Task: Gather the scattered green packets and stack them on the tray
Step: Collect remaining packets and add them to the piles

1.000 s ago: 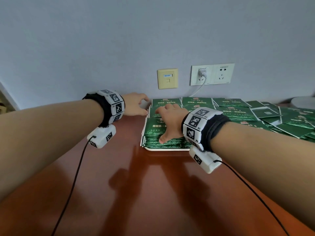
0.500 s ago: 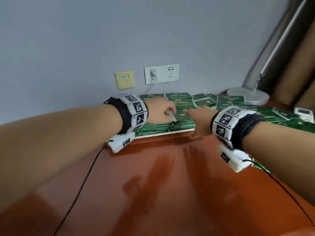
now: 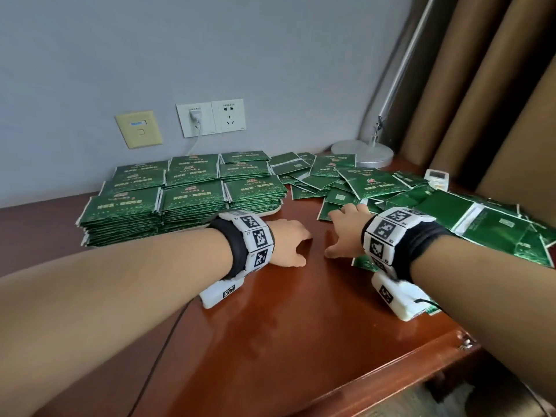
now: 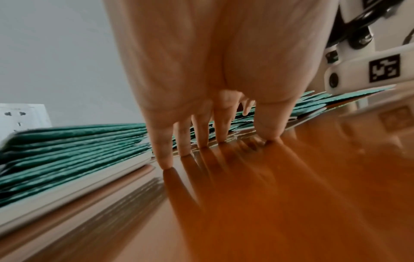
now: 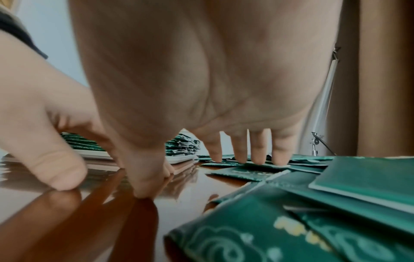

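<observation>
Left hand [image 3: 288, 242] released, straight fingertips touching the bare counter [image 3: 270, 326] just beside the tray [image 3: 275, 209] (stacked green packets [image 3: 186, 194] fill it). Right hand [image 3: 346, 233] also released, fingers [image 5: 257, 150] resting on the scattered packets [image 3: 376, 182] lying right of the tray.

On the green packets [image 3: 192, 195] stacked in front of me there is a line of pale characters under a small red-and-gold emblem — too blurred for me to read. A few loose packets [image 3: 340, 197] show a small square code, unreadable too. The bands on my wrists [image 3: 255, 236] carry black-and-white square markers — patterns, not words. The yellow wall plate [image 3: 139, 129] has a small blue label whose print I cannot make out.
</observation>
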Demonstrator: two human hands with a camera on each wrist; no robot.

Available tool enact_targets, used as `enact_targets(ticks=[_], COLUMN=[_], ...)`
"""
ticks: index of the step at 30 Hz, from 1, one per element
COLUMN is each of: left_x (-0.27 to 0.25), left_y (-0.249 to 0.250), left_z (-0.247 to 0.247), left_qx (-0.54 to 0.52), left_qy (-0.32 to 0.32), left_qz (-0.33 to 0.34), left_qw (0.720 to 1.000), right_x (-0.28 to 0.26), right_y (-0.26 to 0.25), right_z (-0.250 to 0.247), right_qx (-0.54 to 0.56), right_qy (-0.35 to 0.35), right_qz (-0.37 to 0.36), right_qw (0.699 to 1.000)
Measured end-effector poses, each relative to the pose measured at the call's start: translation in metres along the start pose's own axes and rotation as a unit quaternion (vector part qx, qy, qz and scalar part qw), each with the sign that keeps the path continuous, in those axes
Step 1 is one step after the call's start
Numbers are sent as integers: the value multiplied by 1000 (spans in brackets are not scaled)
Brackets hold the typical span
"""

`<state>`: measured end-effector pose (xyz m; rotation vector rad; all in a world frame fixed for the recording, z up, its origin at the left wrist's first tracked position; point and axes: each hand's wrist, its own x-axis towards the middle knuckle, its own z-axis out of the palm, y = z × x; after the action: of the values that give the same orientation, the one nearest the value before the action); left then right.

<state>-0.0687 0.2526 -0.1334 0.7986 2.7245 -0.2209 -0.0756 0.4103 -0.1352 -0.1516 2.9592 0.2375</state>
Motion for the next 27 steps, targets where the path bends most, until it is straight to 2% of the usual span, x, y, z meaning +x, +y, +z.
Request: enact_targets(ticks=[3,8,14,18,20,22,27], left_x=[3,2,-3,-6,-9,-12,-24], left_y=[2,-1,-6,0,0,-4,-8], left_z=[-5,-4,-13,-15,-11,-8,-6], left_qx=[9,-7,-62,-37,-9,4,-24], left_qy=[-5,-14,26,-4,-26,-33,-47], left_qz=[7,1,-44,-46,-47,-40,-15], left_qw=[1000,1000,997,998,999,999,998], right_x=[4,4,-10,-13,-7,3,32], right_y=[5,5,-13,-13,-6,1,5], right_z=[-1,-9,-21,-35,-38,-33,-20], right_qx=[17,21,6,98,118,96,16], right_qy=[-14,-61,-97,-89,-45,-11,-9], right_qz=[10,-15,-110,-162,-149,-106,-20], right_qw=[1000,998,989,978,981,990,1000])
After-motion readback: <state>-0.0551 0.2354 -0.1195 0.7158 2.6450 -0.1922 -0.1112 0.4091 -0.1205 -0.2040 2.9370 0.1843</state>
